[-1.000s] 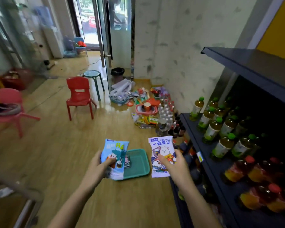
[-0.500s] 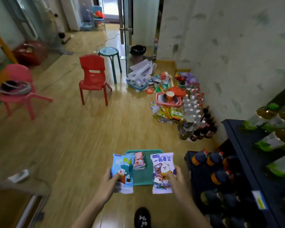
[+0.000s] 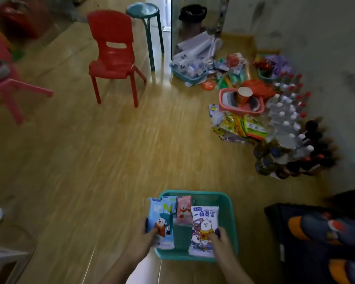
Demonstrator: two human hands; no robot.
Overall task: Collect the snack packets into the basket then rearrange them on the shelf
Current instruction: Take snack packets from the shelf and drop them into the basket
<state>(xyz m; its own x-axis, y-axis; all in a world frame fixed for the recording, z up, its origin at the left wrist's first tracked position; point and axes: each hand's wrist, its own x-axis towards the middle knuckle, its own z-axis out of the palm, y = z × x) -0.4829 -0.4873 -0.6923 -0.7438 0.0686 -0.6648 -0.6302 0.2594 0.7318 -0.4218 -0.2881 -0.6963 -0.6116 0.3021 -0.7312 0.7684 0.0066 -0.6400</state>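
Observation:
A teal basket (image 3: pixel 231 212) stands on the wooden floor just in front of me. My left hand (image 3: pixel 143 240) grips a blue snack packet (image 3: pixel 161 220) over the basket's left side. My right hand (image 3: pixel 220 243) pinches a white packet with a cartoon dog (image 3: pixel 204 224) over the basket's middle. A pink packet (image 3: pixel 183 209) and another blue one lie inside the basket at its far left. The dark shelf (image 3: pixel 295 232) with bottles sits at the lower right.
A red chair (image 3: pixel 113 56) and a teal stool (image 3: pixel 146 19) stand farther back, a pink chair (image 3: pixel 6 83) at the left. Along the right wall lie a pink tub (image 3: pixel 223 101), loose yellow-green packets (image 3: pixel 240 126) and several bottles (image 3: pixel 285 119).
Both hands have come down with their packets from above the floor to over the basket. The view has tilted down and closer to the basket; the upper shelf has left the frame.

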